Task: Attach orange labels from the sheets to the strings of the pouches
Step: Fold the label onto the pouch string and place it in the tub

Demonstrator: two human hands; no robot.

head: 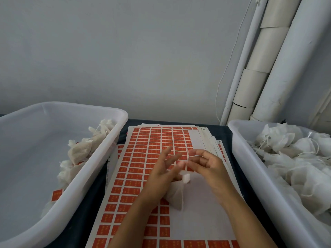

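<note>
Mid-frame, one pouch [176,193] hangs over the top label sheet [143,158]. The right hand [206,165] pinches its string [187,158]; the left hand [164,169] has spread fingers, and any grip is hidden. Next, probably: fold a label round the string. Two tubs: left tub [107,140] with few pouches, right tub [240,158] heaped.

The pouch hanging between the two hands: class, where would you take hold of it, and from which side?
Take the pouch at its gathered white neck, coming from above. The body hangs limp and widens downward, so the bunched neck, where the string leaves, gives a small firm grip. The right hand already pinches that string above it.
</note>
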